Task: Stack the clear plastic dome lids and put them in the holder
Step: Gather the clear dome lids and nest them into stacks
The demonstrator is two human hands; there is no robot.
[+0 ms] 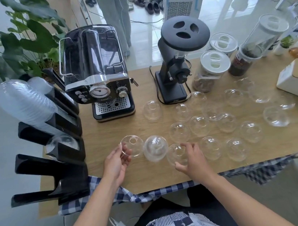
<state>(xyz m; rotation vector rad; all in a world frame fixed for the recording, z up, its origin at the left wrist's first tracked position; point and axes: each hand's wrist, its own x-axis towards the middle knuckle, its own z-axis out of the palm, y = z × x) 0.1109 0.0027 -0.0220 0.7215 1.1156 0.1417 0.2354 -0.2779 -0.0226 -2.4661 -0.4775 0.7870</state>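
Head view: my left hand point(117, 161) pinches a tilted lid point(133, 148) by its rim; my right hand point(191, 157) curls round a flat lid point(176, 153). Small stack point(155, 148) between them. Holder point(72, 172) at 9 o'clock; loose lids point(199, 126) crowd 1–3 o'clock. Barely begun, I judge.

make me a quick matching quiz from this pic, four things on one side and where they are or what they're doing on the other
1 left hand
2 right hand
3 grinder
4 holder

a right of the coffee machine
b holds the tilted lid
c at the table's left edge
d grips a flat-lying lid

Pairs: 1-b, 2-d, 3-a, 4-c
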